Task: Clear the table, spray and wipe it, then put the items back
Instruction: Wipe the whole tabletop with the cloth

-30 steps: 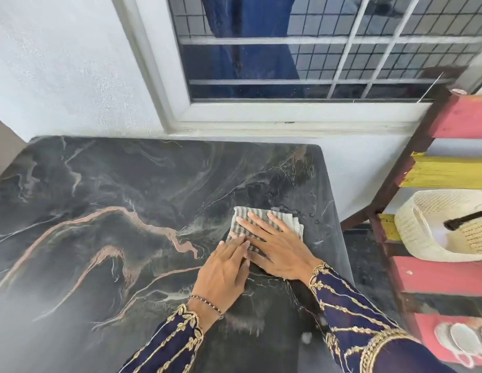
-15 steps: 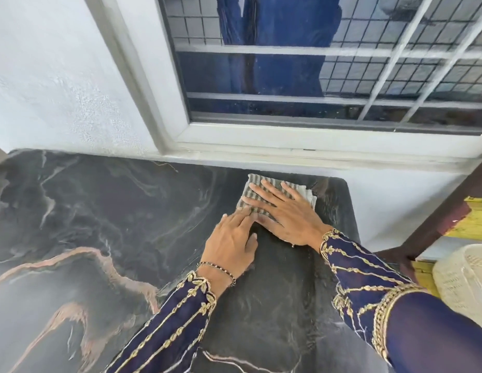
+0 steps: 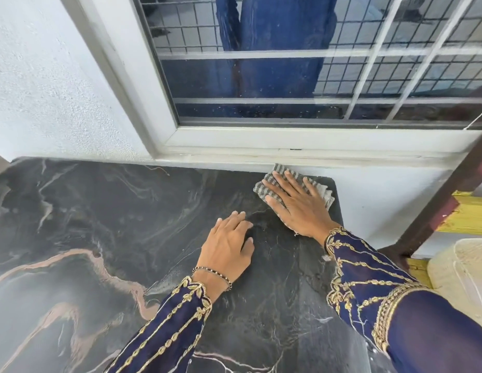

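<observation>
Marble-look surface: dark table top with pale and pinkish veins, its far edge against the white wall under a window frame.
Cloth: grey-and-white striped rag, folded, lying at the table's far right corner, its far edge touching the wall below the sill.
Right hand: right hand flat on the cloth, palm down, fingers spread wide and pointing toward the wall; it presses rather than grips.
Left hand: left hand flat on bare table, nearer the middle and just beside the right hand, apart from the cloth; fingers loosely together, holding nothing.
Wrist: beaded bracelet on the left wrist.
Sleeves: navy fabric with gold embroidery on both arms.
Right of the table: dark brown post with yellow slats, cream woven basket partly cut off by the frame edge.
Window: glass behind a white grille, blue cloth showing in it.
</observation>
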`<state>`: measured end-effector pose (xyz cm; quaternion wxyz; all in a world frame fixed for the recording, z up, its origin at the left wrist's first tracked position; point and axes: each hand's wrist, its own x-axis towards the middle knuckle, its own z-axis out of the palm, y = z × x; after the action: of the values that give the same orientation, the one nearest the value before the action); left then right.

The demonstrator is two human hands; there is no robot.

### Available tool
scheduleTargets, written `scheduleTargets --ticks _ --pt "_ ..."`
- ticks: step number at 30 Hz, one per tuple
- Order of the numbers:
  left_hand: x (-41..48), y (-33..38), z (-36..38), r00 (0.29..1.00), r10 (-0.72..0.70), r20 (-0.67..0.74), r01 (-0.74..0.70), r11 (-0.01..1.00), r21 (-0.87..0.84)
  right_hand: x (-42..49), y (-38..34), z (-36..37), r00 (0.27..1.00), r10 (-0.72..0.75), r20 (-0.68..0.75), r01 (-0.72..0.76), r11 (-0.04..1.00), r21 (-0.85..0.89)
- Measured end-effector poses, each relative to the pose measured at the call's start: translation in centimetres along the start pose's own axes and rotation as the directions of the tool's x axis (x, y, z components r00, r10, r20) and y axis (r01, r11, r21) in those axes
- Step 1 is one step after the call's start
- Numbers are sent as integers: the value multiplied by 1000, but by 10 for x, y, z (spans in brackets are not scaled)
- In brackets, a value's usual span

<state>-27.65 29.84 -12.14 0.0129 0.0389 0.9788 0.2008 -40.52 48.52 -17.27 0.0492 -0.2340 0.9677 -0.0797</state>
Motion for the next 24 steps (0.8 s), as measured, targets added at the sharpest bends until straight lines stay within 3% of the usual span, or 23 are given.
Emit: scheduleTargets --ticks 4,10,18,24 --pt "-9 8 3 1000 18 -10 -18 1000 -8 -17 35 -3 985 173 6 -173 985 2" --pt "-42 14 9 999 34 -5 -34 999 -32 -37 17 4 922 383 52 -385 921 64" --pt "-84 31 5 993 97 60 -96 995 -25 -140 -22 15 993 114 22 -114 993 -27" --pt "-133 41 -3 987 141 79 -141 990 -11 -223 -63 29 999 29 14 -29 999 -45"
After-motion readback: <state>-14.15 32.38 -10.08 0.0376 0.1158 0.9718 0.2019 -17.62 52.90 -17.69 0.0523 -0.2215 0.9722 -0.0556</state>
